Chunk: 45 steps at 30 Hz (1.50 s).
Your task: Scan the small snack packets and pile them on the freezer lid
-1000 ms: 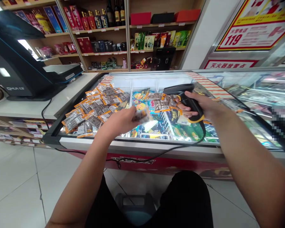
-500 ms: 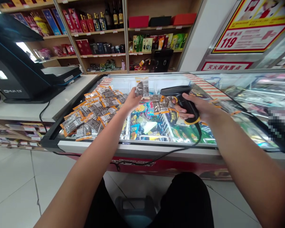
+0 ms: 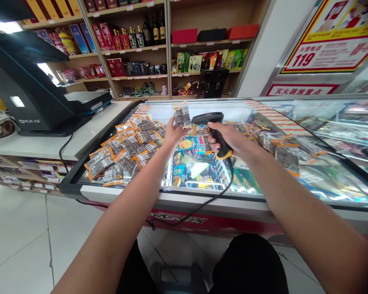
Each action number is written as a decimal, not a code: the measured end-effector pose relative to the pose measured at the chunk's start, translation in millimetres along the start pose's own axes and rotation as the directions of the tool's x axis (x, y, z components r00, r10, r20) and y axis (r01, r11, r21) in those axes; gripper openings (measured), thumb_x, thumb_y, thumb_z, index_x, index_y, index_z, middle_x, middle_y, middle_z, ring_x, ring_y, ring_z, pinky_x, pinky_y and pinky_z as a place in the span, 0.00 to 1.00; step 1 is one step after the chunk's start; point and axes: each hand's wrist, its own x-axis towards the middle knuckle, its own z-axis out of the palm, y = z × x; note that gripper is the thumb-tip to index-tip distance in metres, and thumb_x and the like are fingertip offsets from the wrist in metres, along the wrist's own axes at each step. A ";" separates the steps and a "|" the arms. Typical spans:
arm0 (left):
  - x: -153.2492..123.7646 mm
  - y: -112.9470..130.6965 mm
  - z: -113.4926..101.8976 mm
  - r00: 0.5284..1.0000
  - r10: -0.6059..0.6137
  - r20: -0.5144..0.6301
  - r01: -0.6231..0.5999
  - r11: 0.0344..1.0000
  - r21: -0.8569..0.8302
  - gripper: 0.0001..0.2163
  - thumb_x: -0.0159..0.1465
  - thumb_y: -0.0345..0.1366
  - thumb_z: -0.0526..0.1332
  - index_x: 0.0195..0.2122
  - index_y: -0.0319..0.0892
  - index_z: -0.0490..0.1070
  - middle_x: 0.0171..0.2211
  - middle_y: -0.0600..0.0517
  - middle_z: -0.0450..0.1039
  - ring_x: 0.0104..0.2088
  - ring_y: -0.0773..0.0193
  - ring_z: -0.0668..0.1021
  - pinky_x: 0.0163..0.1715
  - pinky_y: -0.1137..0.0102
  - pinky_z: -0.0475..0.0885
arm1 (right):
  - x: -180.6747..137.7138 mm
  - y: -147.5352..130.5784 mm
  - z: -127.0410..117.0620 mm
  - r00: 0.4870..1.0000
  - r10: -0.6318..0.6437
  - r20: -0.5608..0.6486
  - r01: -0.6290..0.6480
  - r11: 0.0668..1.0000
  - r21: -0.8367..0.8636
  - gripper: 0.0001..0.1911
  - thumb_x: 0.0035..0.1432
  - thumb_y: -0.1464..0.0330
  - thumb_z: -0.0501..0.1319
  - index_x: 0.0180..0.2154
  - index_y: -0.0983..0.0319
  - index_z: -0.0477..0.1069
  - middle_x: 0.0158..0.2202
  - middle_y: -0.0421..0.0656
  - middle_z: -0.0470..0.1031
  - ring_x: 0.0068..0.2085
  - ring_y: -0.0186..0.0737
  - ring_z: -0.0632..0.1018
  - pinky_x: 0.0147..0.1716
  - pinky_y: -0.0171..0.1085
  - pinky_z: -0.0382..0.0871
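Note:
My left hand (image 3: 173, 132) pinches a small snack packet (image 3: 182, 115) by its lower edge and holds it upright above the freezer's glass top. The packet is clear with dark contents and a printed label. In my right hand (image 3: 223, 136) is a black and yellow barcode scanner (image 3: 207, 118), gripped by its handle, its head close to the packet's right side. A cable hangs from the handle. Left of my hands lies a pile of similar orange-edged packets (image 3: 131, 143) on the glass. More such packets (image 3: 286, 157) lie to the right, partly behind my right arm.
The chest freezer (image 3: 184, 197) holds bagged goods in white wire baskets beneath its glass. A black scale machine (image 3: 46, 98) stands on the white counter (image 3: 57, 147) at left. Shelves of bottles and boxes (image 3: 141, 71) line the back. The scanner cable (image 3: 199, 206) droops across the freezer's front.
The scanner in my right hand has moved left, closer to the packet in my left hand. My view has shifted slightly, and more packets on the right now show.

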 end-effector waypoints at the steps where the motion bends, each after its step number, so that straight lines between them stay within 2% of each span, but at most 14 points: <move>1: 0.9 0.3 0.1 1.000 0.006 -0.008 -0.006 1.000 -0.006 0.26 0.76 0.23 0.55 0.72 0.51 0.64 0.65 0.44 0.78 0.53 0.60 0.90 0.50 0.71 0.83 | -0.7 3.3 -0.5 1.000 -0.025 0.012 0.025 1.000 0.009 0.16 0.72 0.57 0.68 0.38 0.58 0.67 0.23 0.37 0.64 0.19 0.31 0.62 0.16 0.32 0.59; 7: 2.1 1.0 2.7 1.000 -0.008 0.013 0.008 1.000 0.014 0.24 0.77 0.24 0.53 0.71 0.50 0.64 0.64 0.45 0.80 0.51 0.64 0.90 0.47 0.74 0.82 | 0.2 8.7 -7.6 0.993 -0.093 0.076 0.093 0.996 0.013 0.20 0.65 0.54 0.74 0.37 0.56 0.66 0.22 0.36 0.64 0.19 0.32 0.62 0.16 0.34 0.60; 19: 14.9 -10.9 -0.3 1.000 0.026 0.014 -0.026 1.000 -0.001 0.27 0.75 0.23 0.58 0.72 0.49 0.66 0.60 0.43 0.81 0.43 0.62 0.91 0.49 0.68 0.82 | -0.6 9.4 -7.1 0.994 -0.046 0.103 0.047 0.999 -0.006 0.20 0.64 0.54 0.73 0.36 0.57 0.67 0.21 0.35 0.63 0.18 0.31 0.60 0.17 0.34 0.60; 35: 14.3 -10.6 0.6 1.000 0.006 0.024 -0.006 1.000 0.030 0.27 0.76 0.25 0.55 0.74 0.52 0.63 0.61 0.45 0.81 0.49 0.61 0.91 0.49 0.70 0.82 | 0.3 10.4 -9.7 0.991 -0.069 0.111 0.072 0.997 -0.028 0.21 0.63 0.53 0.74 0.36 0.57 0.67 0.21 0.37 0.65 0.18 0.32 0.61 0.16 0.35 0.59; 40: 16.9 -12.1 0.7 1.000 0.021 -0.012 -0.021 0.999 0.040 0.26 0.76 0.24 0.54 0.74 0.49 0.65 0.61 0.43 0.81 0.46 0.60 0.91 0.47 0.70 0.82 | -3.9 8.6 -6.8 0.990 -0.094 0.107 0.103 0.992 -0.077 0.21 0.64 0.53 0.74 0.35 0.57 0.67 0.21 0.38 0.65 0.19 0.32 0.62 0.17 0.35 0.58; 45: 17.9 -12.3 -1.0 0.997 0.023 -0.071 -0.020 0.999 0.044 0.29 0.75 0.24 0.57 0.75 0.54 0.65 0.62 0.45 0.82 0.48 0.60 0.91 0.47 0.70 0.82 | -9.1 8.5 -1.2 0.986 -0.135 0.096 0.149 0.975 -0.164 0.21 0.64 0.53 0.75 0.35 0.56 0.67 0.21 0.39 0.66 0.20 0.34 0.64 0.18 0.36 0.59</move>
